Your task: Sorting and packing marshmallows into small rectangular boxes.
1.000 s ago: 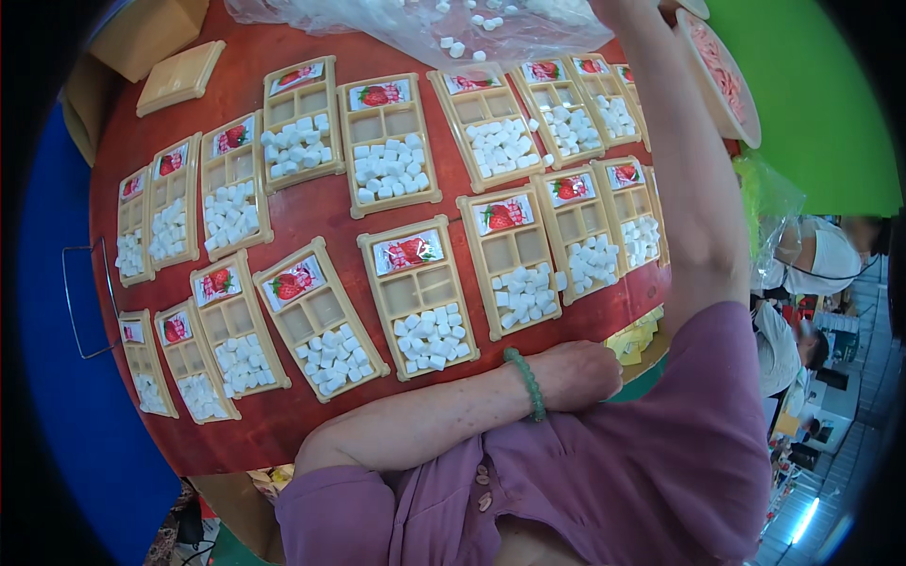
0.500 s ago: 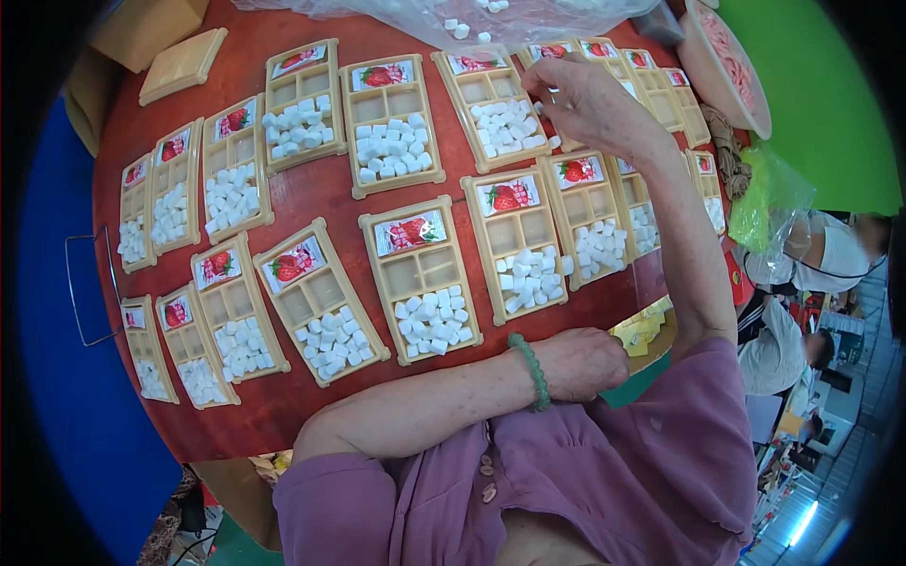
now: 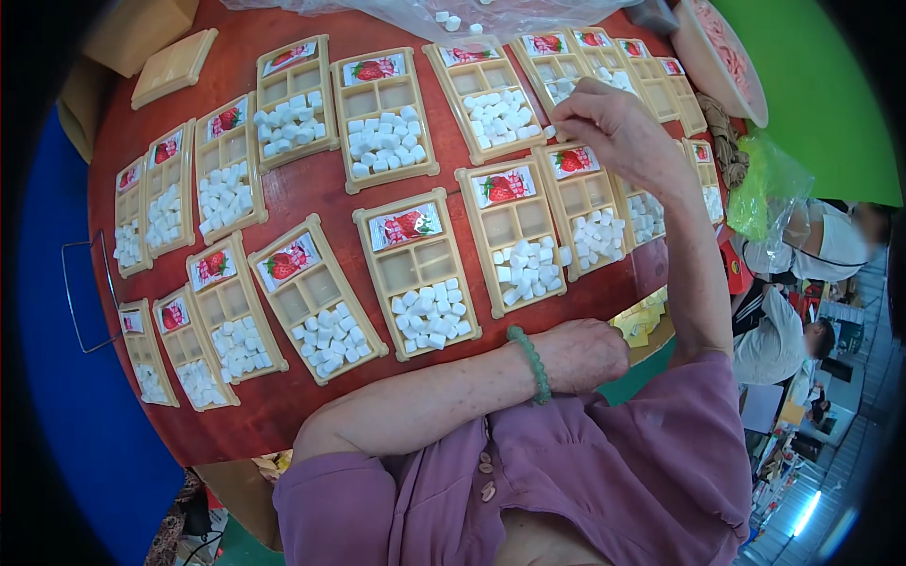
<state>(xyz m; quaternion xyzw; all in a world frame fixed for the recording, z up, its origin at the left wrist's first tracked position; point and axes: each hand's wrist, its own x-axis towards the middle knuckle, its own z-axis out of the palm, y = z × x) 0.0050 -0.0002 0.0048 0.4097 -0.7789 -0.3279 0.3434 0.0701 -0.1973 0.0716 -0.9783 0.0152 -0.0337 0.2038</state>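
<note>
My right hand (image 3: 618, 130) reaches over the trays with its fingers pinched together; anything between the fingertips is hidden. A white marshmallow (image 3: 550, 132) lies by those fingertips, beside a beige compartment tray (image 3: 462, 107). Below the fingers is another tray, with a strawberry-print packet (image 3: 574, 162) at its far end and a heap of marshmallows (image 3: 598, 238) in its near end. My left hand (image 3: 580, 357), past a green bead bracelet (image 3: 530, 363) on the wrist, is curled closed at the table's near edge, its fingers mostly out of sight.
Two rows of similar filled trays (image 3: 389, 243) cover the red table (image 3: 212, 420). A clear plastic bag (image 3: 396, 17) with loose marshmallows lies at the far edge. At the far right stands a bowl of pink pieces (image 3: 722, 57). Stacked beige trays (image 3: 175, 68) sit far left.
My right hand has come nearer and slightly right, from the far row to the gap between the rows. Its fingers have drawn together. My left hand has stayed in place.
</note>
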